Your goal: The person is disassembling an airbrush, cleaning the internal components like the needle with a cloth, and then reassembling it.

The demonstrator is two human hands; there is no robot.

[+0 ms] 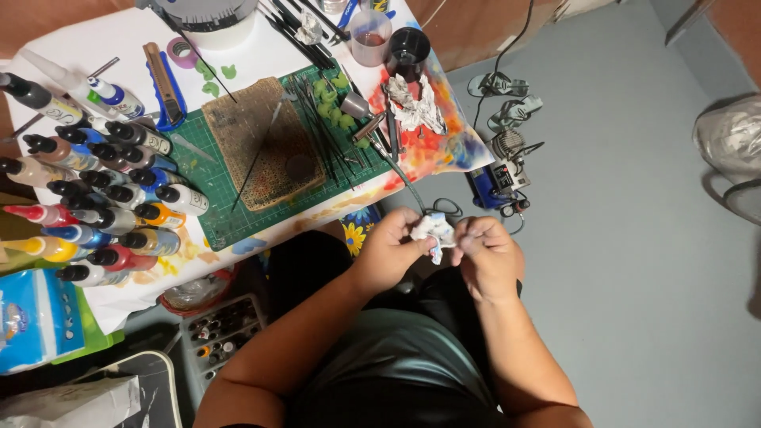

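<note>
Both my hands meet over my lap, to the right of the table. My left hand [392,250] and my right hand [485,252] pinch a crumpled white tissue [434,230] with blue stains between their fingertips. The tissue hides whatever may be inside it. A thin hose [400,170] runs from the table's edge down toward my hands. On the table lie a green cutting mat [208,208], a brown cork slab [265,143] and another crumpled stained tissue [416,103].
Many dropper paint bottles [95,190] crowd the table's left side. Brushes [297,28], a plastic cup [369,36] and a black cup [407,47] stand at the back. A small blue compressor [498,181] and cables sit on the grey floor. A tissue pack [32,317] lies lower left.
</note>
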